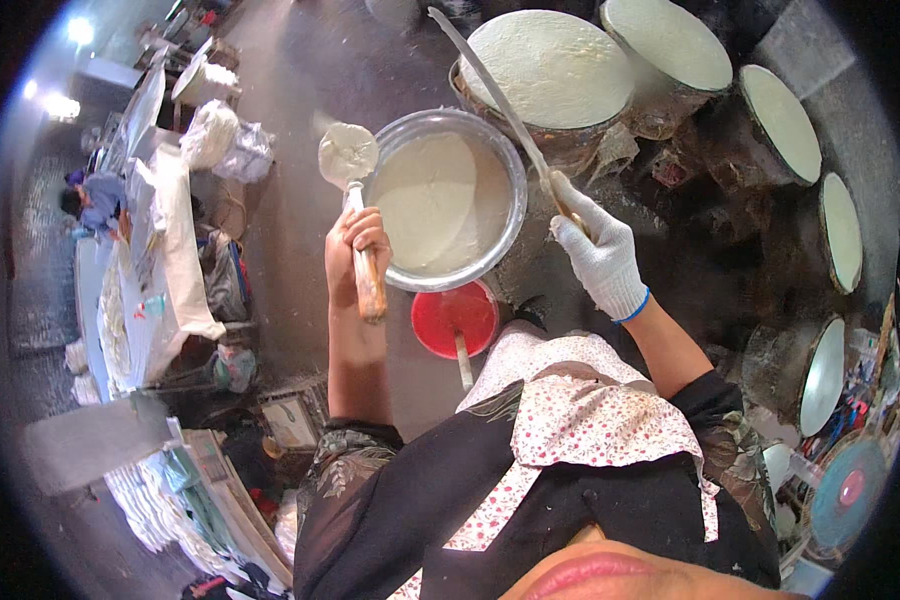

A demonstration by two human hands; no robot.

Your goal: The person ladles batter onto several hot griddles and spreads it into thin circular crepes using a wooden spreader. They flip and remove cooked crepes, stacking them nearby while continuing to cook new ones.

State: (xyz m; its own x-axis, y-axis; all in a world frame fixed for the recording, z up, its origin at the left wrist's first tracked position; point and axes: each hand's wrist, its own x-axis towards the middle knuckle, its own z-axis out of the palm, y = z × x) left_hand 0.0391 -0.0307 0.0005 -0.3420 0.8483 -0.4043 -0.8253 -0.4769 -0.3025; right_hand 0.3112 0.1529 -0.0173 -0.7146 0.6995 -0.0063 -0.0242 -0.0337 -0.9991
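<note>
My bare left hand [358, 250] is closed around the wooden handle of a ladle [348, 153]. Pale batter coats or fills the ladle's round bowl, which is held by the left rim of a wide metal basin [519, 200]. Inside the basin lies smooth, cream-coloured batter [428, 200]. On my right hand [605, 255] is a white knit glove with a blue cuff. It grips one end of a long, thin, flat stick [505, 105], which slants up and left across the front of a round steamer [550, 68] with a pale, slightly wrinkled top.
Below the basin stands a red bucket [455, 310] with a handle sticking out. More round pale-topped steamers [782, 125] curve along the right side, one with a shinier top [821, 378]. At lower right is a fan [848, 492]. A person [100, 200] sits by a cloth-covered table [175, 235] at far left.
</note>
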